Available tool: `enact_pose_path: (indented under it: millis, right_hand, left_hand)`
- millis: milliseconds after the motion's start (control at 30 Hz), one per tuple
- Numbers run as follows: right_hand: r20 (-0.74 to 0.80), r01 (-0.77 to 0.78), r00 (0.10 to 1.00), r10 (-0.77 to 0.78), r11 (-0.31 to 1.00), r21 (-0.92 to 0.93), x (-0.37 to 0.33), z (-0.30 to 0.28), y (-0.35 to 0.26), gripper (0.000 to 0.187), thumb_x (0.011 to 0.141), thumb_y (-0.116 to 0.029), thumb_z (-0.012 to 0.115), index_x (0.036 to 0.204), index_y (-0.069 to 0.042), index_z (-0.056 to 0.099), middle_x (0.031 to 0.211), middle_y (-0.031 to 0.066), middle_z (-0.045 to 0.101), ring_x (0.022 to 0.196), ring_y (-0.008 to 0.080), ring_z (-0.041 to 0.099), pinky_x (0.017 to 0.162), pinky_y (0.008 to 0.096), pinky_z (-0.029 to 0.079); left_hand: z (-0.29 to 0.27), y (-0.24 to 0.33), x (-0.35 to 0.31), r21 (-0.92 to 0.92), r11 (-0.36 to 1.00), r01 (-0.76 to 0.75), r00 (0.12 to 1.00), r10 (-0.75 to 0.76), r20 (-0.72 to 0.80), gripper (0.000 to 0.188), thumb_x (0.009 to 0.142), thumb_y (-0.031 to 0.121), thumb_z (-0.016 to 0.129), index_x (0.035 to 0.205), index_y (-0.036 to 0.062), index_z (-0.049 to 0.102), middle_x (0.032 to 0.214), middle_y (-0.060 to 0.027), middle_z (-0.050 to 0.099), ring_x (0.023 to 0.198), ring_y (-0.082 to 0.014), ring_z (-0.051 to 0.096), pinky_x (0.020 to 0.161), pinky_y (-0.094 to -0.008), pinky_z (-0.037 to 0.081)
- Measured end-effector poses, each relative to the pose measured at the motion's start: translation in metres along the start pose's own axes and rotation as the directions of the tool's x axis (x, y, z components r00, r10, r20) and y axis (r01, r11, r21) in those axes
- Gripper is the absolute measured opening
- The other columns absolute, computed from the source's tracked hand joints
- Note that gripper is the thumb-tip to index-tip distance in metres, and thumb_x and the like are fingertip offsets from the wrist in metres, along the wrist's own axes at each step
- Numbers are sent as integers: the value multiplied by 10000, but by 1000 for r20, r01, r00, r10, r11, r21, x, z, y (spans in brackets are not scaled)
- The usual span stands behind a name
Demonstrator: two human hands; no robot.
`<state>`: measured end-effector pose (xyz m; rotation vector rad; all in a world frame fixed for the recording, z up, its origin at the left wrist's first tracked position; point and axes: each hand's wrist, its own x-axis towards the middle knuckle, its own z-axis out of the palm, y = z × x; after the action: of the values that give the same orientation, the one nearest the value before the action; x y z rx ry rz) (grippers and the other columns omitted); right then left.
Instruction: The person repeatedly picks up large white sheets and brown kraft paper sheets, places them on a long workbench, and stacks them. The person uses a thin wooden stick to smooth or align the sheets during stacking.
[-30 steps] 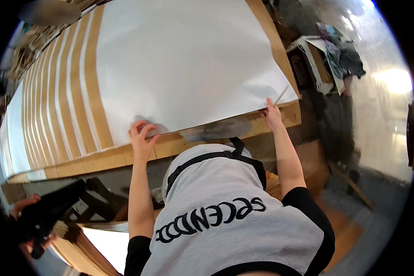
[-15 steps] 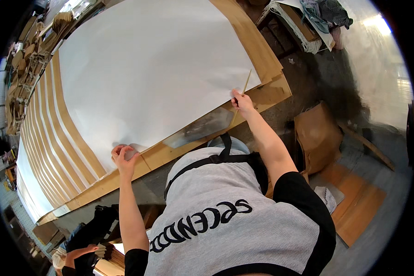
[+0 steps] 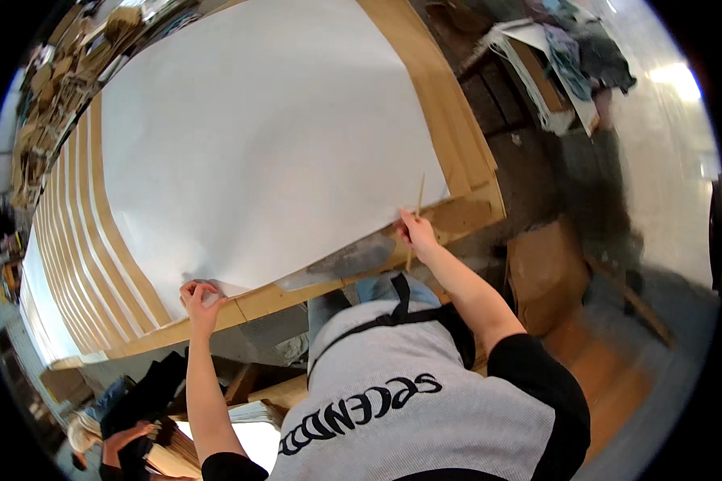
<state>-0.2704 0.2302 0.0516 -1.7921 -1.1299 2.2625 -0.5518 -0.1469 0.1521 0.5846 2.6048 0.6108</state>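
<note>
A large white sheet (image 3: 281, 144), apparently paper, lies over the wooden-topped table. My left hand (image 3: 200, 301) is at its near edge, with thumb and curled fingers closed on the edge, which lifts slightly there. Close to the sheet's near right corner, my right hand (image 3: 417, 232) is closed round a thin wooden stick (image 3: 421, 191) that sticks out above and below the fist. Its fingertips also touch the sheet's edge. Left of the big sheet, several more white sheets fan out in steps, with brown strips (image 3: 108, 216) between them.
A grey smooth patch (image 3: 337, 264) lies along the table's front board. To the right are a brown cardboard piece (image 3: 547, 276) and a stand with cloths (image 3: 565, 64). Cardboard scraps (image 3: 56, 88) pile up at far left. Another person's hand (image 3: 132, 433) shows at lower left by stacked boards.
The view has tilted, so the table and sheet sit lower in the picture. Both hands stay at the sheet's near edge, and the stick now stands more upright.
</note>
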Motion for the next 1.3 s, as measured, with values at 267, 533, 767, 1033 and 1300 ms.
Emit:
enact_pose_path:
  millis: [267, 533, 767, 1033, 1300]
  right_hand:
    - [351, 470, 883, -313, 612, -636, -49, 30, -25, 263, 832, -279, 525, 888, -24, 498, 621, 64, 491, 564, 130, 451, 541, 273, 384]
    - [698, 721, 682, -218, 357, -594, -41, 84, -31, 217, 864, -223, 456, 906, -17, 512, 627, 26, 476, 561, 99, 439, 523, 243, 373]
    - [924, 923, 305, 232, 169, -347, -72, 157, 0, 251, 891, -202, 403, 964, -11, 548, 632, 5, 472, 570, 79, 434, 520, 223, 363]
    - [586, 976, -64, 808, 173, -133, -217, 163, 118, 211, 883, -168, 449, 1008, -32, 551, 633, -24, 465, 526, 51, 386, 464, 211, 324]
    - [-165, 560, -340, 926, 340, 755, -333, 15, 277, 181, 854, -201, 460, 941, -63, 538, 714, 134, 552, 643, 265, 549, 550, 349, 421]
  left_hand:
    - [0, 10, 6, 89, 993, -76, 991, 85, -105, 286, 517, 86, 728, 733, 111, 543, 980, -73, 416, 965, -274, 379, 822, -386, 347]
    - [32, 26, -47, 93, 988, 120, 890, -66, -451, 200, 643, 81, 570, 843, 98, 574, 1074, -76, 485, 1018, -282, 432, 849, -380, 379]
    - [163, 113, -228, -435, 855, 282, 728, -486, -484, 161, 716, 103, 519, 867, 103, 575, 988, -119, 503, 911, -294, 482, 784, -378, 416]
    - [372, 222, -437, -906, 127, 404, -133, -972, -195, 129, 740, 142, 490, 812, 104, 590, 826, -105, 569, 801, -282, 553, 661, -396, 445]
    - [457, 376, -472, -976, -105, -192, -703, -679, 211, 155, 773, 124, 471, 892, 78, 560, 816, -119, 566, 770, -279, 552, 664, -382, 446]
